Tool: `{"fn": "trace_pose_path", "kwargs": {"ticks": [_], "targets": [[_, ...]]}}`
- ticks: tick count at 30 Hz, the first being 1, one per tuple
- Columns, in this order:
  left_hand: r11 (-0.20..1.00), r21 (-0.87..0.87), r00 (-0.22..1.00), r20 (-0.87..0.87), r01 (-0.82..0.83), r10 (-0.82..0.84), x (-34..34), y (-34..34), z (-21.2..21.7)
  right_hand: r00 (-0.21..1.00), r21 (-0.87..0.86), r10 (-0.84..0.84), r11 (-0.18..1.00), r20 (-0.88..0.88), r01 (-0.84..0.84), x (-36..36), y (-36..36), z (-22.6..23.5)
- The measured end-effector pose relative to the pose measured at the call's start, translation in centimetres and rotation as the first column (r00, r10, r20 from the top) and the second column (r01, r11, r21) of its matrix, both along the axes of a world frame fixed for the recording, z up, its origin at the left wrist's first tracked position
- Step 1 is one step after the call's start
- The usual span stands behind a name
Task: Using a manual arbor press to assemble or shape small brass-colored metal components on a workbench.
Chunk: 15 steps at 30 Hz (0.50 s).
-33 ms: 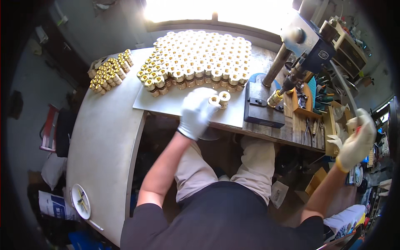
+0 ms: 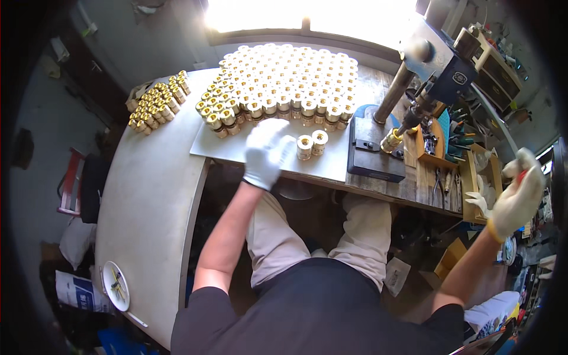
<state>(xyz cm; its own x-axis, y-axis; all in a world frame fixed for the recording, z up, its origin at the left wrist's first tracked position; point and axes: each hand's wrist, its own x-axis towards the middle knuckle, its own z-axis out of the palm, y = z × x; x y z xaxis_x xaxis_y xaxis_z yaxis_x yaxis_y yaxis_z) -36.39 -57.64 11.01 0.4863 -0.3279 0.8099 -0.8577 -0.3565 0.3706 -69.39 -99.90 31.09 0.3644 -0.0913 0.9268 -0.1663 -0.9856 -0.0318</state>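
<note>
My left hand, in a white glove, lies on the grey sheet with nothing in it, its fingertips beside two loose brass fittings. Behind them several rows of brass fittings stand packed together. My right hand, also gloved, is out at the far right, closed around a red-tipped lever handle. The bench press stands right of the sheet. A brass fitting sits at the press's spindle tip above its dark base.
A smaller batch of brass fittings lies at the table's back left. A wooden rack with pliers and screwdrivers stands right of the press. A white plate rests near the table's front left edge. Bags and a red chair crowd the floor.
</note>
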Motion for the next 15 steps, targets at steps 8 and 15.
{"fn": "trace_pose_path", "kwargs": {"ticks": [8, 15], "targets": [[0.901, 0.159, 0.915, 0.089, -0.404, 0.394, 10.6, 3.8, -5.2, 0.938, 0.502, 0.323, 0.794, 0.127, -0.342, 8.9, -0.6, 5.0], [0.926, 0.079, 0.92, 0.174, -0.369, 0.352, 9.9, 4.8, -5.3, 0.851, 0.726, 0.364, 0.687, -0.378, 0.029, 15.7, 7.1, -14.2]]}}
